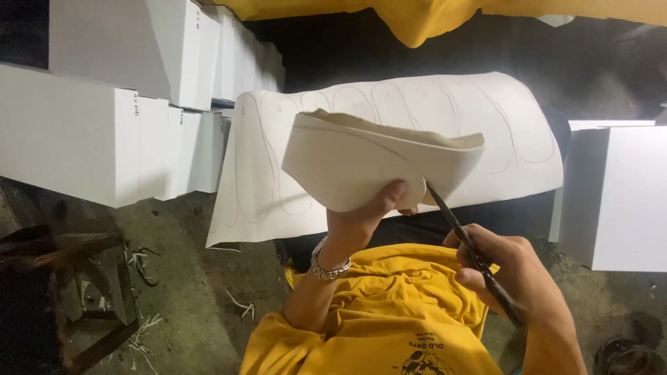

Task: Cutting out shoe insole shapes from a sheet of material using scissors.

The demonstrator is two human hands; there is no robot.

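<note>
My left hand [368, 212] grips a curled piece of thick white sheet material [361, 163] from below, thumb on its near edge. A metal bracelet [328, 267] sits on that wrist. My right hand [517, 271] is closed around dark scissors [462, 239], whose blades point up-left into the piece's lower edge beside my left thumb. Behind the piece lies a large white sheet [514, 125] draped over a hump, with several sole-shaped outlines drawn on it. A yellow cloth [396, 312] covers my lap.
Stacks of white boxes [104, 132] stand on the left, and another white box [622, 198] on the right. Thin white offcuts [142, 260] lie on the dark concrete floor near a wooden frame [62, 250]. A yellow cloth [417, 17] hangs at the top.
</note>
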